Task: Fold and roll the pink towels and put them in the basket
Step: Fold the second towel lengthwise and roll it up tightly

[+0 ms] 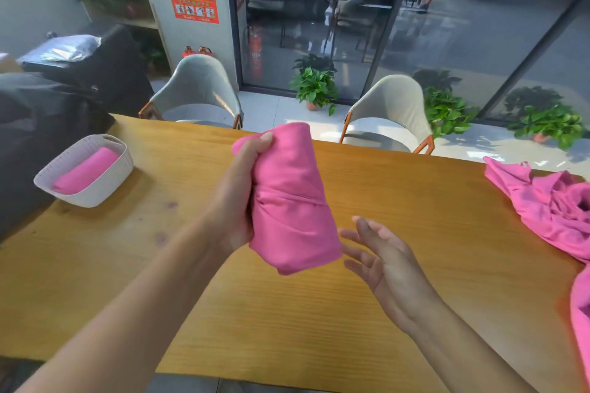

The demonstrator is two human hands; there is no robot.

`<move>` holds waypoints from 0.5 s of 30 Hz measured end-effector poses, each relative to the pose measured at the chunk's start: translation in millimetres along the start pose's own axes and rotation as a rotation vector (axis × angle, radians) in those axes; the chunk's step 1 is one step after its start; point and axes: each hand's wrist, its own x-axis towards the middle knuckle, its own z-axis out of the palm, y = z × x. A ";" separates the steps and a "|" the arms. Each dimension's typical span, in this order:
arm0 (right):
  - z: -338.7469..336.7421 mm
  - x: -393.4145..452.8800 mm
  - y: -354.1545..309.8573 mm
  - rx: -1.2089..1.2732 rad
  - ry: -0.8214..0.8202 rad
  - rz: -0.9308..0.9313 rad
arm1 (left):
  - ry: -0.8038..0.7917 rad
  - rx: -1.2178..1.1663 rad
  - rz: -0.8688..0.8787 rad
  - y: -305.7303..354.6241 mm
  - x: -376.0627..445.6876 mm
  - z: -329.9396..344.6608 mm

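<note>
My left hand [238,198] grips a rolled pink towel [292,198] and holds it up above the middle of the wooden table [287,313]. My right hand [380,260] hovers just right of the roll's lower end, fingers spread, holding nothing. A white woven basket [110,183] stands at the table's left side with one rolled pink towel [86,171] lying inside it. A heap of unfolded pink towels [552,210] lies at the table's right edge.
Two grey chairs [198,92] [388,112] stand along the table's far side. A dark cloth-covered bulk [38,124] sits at the far left by the basket. Potted plants [314,89] and a glass wall are behind.
</note>
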 end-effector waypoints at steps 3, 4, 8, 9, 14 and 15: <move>-5.3 0.3 -10.6 -0.086 -0.244 -0.148 | 0.036 0.079 0.060 -1.0 2.3 15.8; -3.6 2.1 -15.7 -0.143 -0.314 -0.182 | 0.053 0.099 0.046 -3.9 3.2 19.7; 9.4 11.6 -32.7 -0.345 -0.358 -0.232 | 0.005 0.150 0.038 -16.7 6.0 33.6; 10.3 14.8 -34.9 -0.353 -0.330 -0.229 | -0.028 0.170 0.041 -20.3 5.9 34.8; -3.9 28.9 -35.8 -0.050 -0.406 -0.025 | -0.173 0.205 0.026 -42.8 -0.8 31.0; -6.6 30.8 -35.2 0.013 -0.443 0.016 | -0.179 0.226 0.024 -47.3 -2.2 29.6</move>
